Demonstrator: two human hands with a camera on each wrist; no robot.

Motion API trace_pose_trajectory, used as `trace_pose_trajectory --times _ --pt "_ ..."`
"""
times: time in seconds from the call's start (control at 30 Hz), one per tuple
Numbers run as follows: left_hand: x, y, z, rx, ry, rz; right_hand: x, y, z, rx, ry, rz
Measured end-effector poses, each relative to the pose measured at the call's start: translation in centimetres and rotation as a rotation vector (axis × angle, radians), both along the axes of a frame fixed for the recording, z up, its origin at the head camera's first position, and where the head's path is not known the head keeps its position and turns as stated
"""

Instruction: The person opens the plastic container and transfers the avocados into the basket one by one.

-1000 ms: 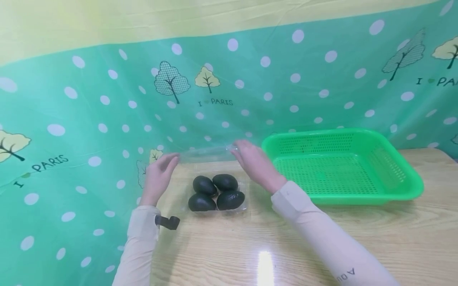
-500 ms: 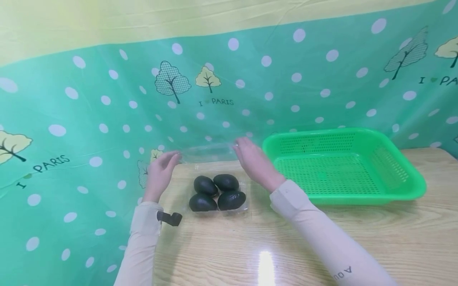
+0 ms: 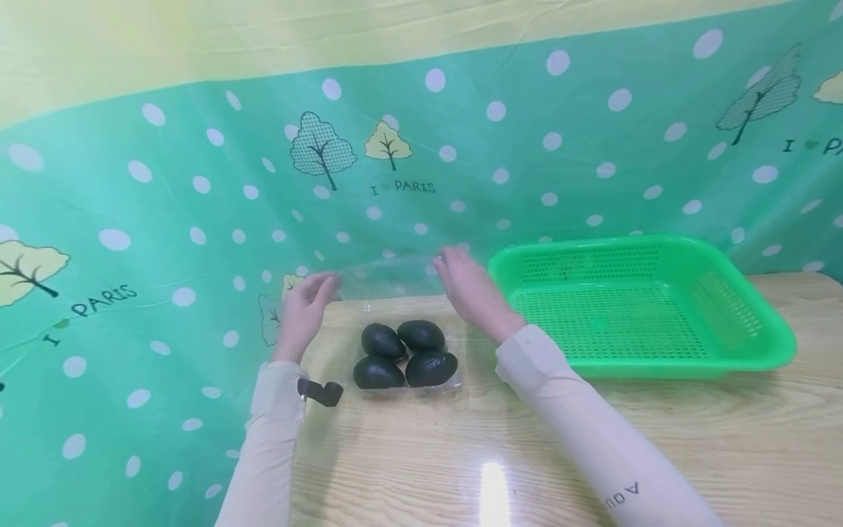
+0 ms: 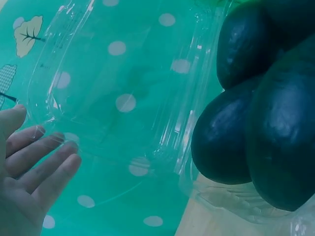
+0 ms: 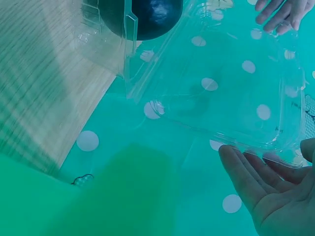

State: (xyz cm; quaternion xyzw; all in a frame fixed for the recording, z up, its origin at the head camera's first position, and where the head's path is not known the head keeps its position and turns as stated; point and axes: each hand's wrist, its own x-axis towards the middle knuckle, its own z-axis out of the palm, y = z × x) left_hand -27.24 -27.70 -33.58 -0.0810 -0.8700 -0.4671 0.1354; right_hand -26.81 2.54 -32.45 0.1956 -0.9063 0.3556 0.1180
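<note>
The clear lid [image 3: 395,278] is held at 2 corners by the left hand [image 3: 304,313] and right hand [image 3: 470,293]; likely light, bendy, best gripped there.

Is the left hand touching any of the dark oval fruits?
Apart. The left wrist view shows a wide gap between the left hand and the nearest dark fruit, with the clear lid spanning it.
</note>
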Motion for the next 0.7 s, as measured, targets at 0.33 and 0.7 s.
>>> trace_pose_trajectory --times 0.33,0.7 --pt "-0.7 0.5 0.3 0.010 -0.034 0.016 -0.7 0.0 -0.5 -0.036 -0.031 -0.020" --pt "-1.6 0.5 0.2 0.032 -0.077 0.027 -0.9 -0.2 -0.8 -0.067 -0.086 -0.071"
